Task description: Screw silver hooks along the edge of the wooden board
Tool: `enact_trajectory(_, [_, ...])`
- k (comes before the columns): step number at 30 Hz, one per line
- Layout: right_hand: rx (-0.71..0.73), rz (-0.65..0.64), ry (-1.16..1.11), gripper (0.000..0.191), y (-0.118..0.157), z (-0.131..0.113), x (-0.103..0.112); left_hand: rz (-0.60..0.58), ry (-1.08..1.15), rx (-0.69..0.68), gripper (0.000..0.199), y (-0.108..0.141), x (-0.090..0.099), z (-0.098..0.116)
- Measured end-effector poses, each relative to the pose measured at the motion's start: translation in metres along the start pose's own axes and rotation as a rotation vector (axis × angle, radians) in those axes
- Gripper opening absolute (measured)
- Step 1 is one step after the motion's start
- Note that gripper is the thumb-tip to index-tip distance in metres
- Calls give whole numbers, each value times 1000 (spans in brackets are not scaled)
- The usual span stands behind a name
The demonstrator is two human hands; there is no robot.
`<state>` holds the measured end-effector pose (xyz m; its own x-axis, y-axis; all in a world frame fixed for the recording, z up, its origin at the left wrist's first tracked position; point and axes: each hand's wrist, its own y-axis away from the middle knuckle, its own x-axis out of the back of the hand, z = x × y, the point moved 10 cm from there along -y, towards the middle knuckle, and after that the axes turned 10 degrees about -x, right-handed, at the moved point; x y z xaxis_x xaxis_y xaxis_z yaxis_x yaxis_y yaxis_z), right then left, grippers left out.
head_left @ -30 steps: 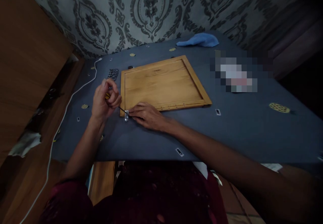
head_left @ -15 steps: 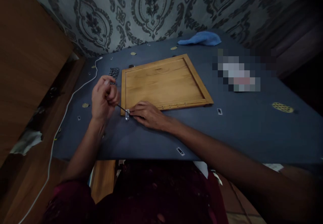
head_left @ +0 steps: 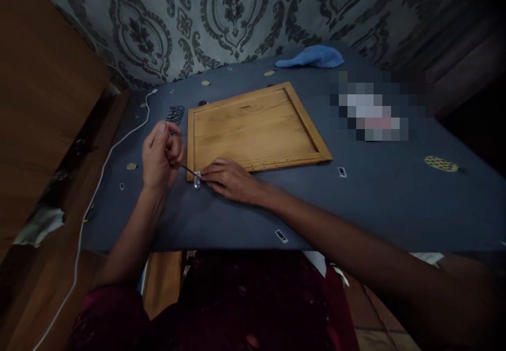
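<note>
The left hand is turning slightly since earlier, closed round a screwdriver; the right hand is lying beside the metal bracket at the wooden panel's near-left corner, grip unclear. Keeping the shaft aligned should help.

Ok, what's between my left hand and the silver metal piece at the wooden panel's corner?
In the head view, a thin dark tool shaft spans it, running from your left hand to the metal piece, across the wooden panel's edge.

The head view looks forward and down over the table, its dark right edge unclear.
</note>
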<state>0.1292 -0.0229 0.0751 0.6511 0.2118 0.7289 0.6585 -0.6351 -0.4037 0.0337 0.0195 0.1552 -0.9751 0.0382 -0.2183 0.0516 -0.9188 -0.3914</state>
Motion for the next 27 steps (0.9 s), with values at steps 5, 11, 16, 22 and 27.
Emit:
enact_trajectory(5, [-1,-3,12,26,1,0,1,-122,37,169,34,-1,-9,-13])
enact_trajectory(11, [14,-4,15,27,0,-2,0,59,-54,-95,39,3,9,7])
enact_trajectory(16, [20,3,7,27,0,-2,0,48,23,-67,38,2,8,3])
enact_trajectory(22, [21,11,6,28,1,-1,0,-189,24,54,42,-5,-9,-6])
enact_trajectory(27, [32,12,1,29,0,-2,0,13,-85,-78,42,-2,7,3])
